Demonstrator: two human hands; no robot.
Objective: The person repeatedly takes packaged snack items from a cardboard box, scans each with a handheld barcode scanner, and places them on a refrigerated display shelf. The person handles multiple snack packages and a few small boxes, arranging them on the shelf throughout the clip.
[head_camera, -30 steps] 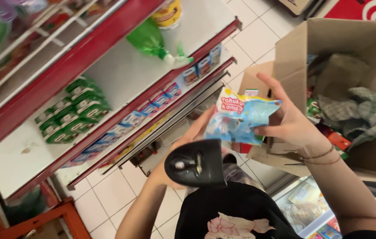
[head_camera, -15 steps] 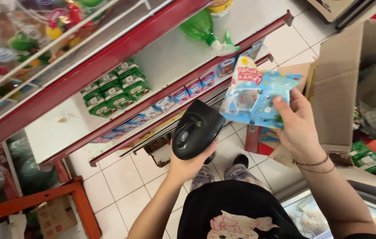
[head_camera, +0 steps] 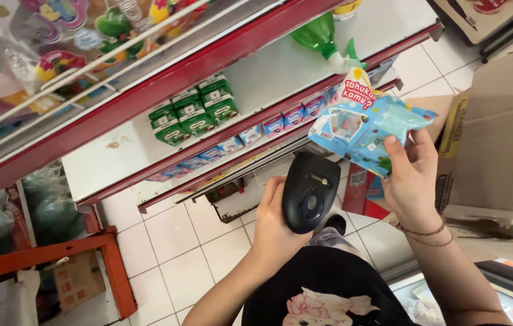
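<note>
Left hand: The left hand [head_camera: 277, 226] wraps around the grip of a black handheld scanner [head_camera: 309, 192], fingers curled behind it and thumb along its side, so the scanner's head tilts up toward the packet held just above and to the right.

Right hand: The right hand [head_camera: 412, 181] pinches a light-blue snack packet [head_camera: 362, 121] by its lower corner, thumb on the front face and fingers behind, which leaves most of the printed face bare and turned toward the scanner. Thin string bracelets [head_camera: 425, 234] ring the wrist.

Packet and scanner: The two sit near each other but apart, with a small gap between the scanner's head and the packet's lower edge; the packet is held in the air in front of the shelves, not resting on anything.

Shelving: A red-edged white shelf [head_camera: 280, 72] carries a block of small green cartons [head_camera: 193, 108] standing in tidy rows near the front lip, with a green bottle [head_camera: 320, 33] lying farther along. Price tags line the edge below.

Box: An open cardboard box [head_camera: 486, 139] stands just beside the right hand, its flap folded outward; its contents are mostly cut off by the frame.

Floor: White tiles [head_camera: 190, 265] run beneath, with an orange rack frame [head_camera: 87, 253] at the left.
</note>
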